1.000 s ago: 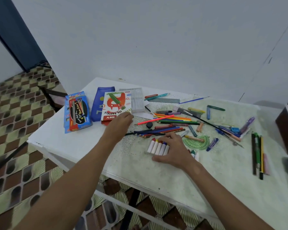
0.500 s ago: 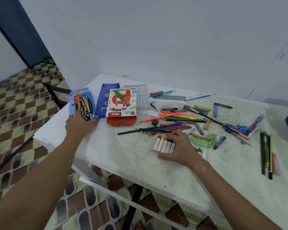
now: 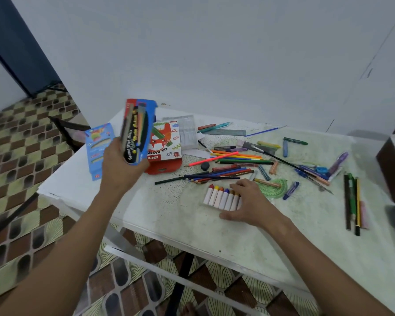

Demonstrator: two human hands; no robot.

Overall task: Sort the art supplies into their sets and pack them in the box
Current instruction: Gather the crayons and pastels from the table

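I've lifted the pencil box off the desk; my left hand grips it upright, left of centre. My right hand rests flat, fingers relaxed, on the crayons.

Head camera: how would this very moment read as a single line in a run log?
left hand: holds blue pencil box up | right hand: flat on crayon row | table: pencils loose | stage: sorting
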